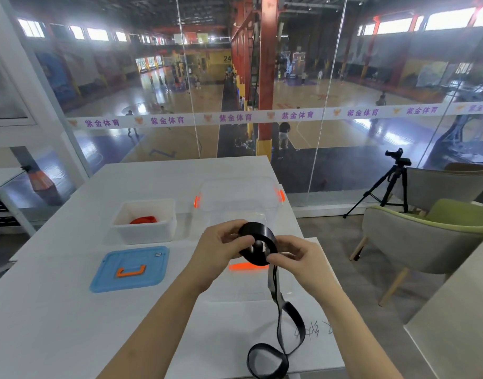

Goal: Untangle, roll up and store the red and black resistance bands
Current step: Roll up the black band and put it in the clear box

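While the black band [258, 234] sits coiled between them, the left hand [218, 248] and right hand [299, 258] both pinch it. Its tail loops toward the table's [70, 310] near edge.

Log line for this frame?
phase: rolling black band | left hand: grips roll | right hand: pinches roll | loose tail: hangs toward table | red band: in white bin | blue lid: on table

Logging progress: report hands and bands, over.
Left hand grips black band roll, right hand pinches it. Tail hangs unrolled. Red band in white bin. Nothing blocking.
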A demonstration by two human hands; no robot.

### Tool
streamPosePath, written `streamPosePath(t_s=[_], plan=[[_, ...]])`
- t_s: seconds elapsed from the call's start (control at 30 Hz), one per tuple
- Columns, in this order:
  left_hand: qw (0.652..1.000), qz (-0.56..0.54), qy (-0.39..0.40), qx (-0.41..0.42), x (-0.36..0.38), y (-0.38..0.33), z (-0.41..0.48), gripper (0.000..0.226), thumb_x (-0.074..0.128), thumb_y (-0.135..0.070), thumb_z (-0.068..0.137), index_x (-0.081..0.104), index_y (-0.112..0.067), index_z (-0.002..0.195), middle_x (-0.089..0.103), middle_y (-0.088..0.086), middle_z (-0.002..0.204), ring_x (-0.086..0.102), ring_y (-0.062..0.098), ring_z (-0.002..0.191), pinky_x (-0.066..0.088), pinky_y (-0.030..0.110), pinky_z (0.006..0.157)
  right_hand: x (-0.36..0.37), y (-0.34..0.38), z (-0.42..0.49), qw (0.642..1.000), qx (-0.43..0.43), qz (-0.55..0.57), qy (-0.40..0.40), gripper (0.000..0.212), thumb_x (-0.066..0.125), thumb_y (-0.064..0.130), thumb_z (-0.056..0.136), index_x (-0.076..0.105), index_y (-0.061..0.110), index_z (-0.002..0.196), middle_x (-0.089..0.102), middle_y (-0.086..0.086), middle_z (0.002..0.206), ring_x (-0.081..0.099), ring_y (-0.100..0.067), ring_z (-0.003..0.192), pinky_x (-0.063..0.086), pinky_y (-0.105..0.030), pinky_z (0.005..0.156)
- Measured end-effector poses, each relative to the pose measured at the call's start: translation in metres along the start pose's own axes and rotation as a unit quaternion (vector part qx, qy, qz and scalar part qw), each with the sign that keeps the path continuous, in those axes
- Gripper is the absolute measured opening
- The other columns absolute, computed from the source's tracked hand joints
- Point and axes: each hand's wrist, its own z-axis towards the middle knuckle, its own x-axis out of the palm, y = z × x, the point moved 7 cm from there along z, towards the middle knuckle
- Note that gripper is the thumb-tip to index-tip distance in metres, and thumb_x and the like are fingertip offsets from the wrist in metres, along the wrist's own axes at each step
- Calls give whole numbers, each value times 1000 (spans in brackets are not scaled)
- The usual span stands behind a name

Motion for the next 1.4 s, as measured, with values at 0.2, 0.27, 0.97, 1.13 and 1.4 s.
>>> streamPosePath(t_s=[0.2, 0.27, 0.97, 1.13, 1.4], plan=[[997, -59, 7, -39, -1, 12, -1, 25, 63, -9, 103, 76, -23, 120, 79, 3, 117, 76, 23, 112, 61, 43, 100, -4, 0, -1, 1000, 11, 4, -22, 28, 85, 1, 84, 84, 21, 103, 85, -1, 99, 81, -19, 98, 62, -42, 97], [997, -16, 37, -59, -5, 19, -1, 24, 66, -13, 102, 74, -21, 124, 79, -1, 120, 75, 20, 113, 59, 45, 104, -8, 4, 0, 1000, 6, -24, -9, 25, 88, 5, 83, 85, 24, 99, 85, 0, 95, 82, -19, 95, 62, -40, 95], [997, -66, -28, 0, -3, -3, -13, 25, 62, -5, 102, 78, -22, 110, 80, 4, 107, 77, 18, 104, 63, 30, 88, -5, 15, -7, 999, -8, -37, 13, 31, 85, 2, 85, 82, 24, 107, 85, 0, 101, 81, -19, 100, 61, -41, 99], [996, -86, 8, -32, -4, 8, -12, 27, 62, -7, 103, 79, -26, 111, 79, 2, 115, 76, 21, 112, 62, 38, 96, -9, 14, -8, 1000, 10, -25, 5, 28, 86, 2, 84, 83, 19, 106, 85, -2, 100, 82, -21, 99, 61, -45, 101], [976, 206, 57, -40, -11, 8, -9, 46, 81, -26, 88, 68, -49, 126, 72, -28, 117, 64, -10, 112, 51, 29, 108, -4, 39, 4, 974, 4, -206, 89, 21, 91, 21, 82, 83, 27, 100, 83, 6, 89, 80, -13, 88, 64, -44, 92]])
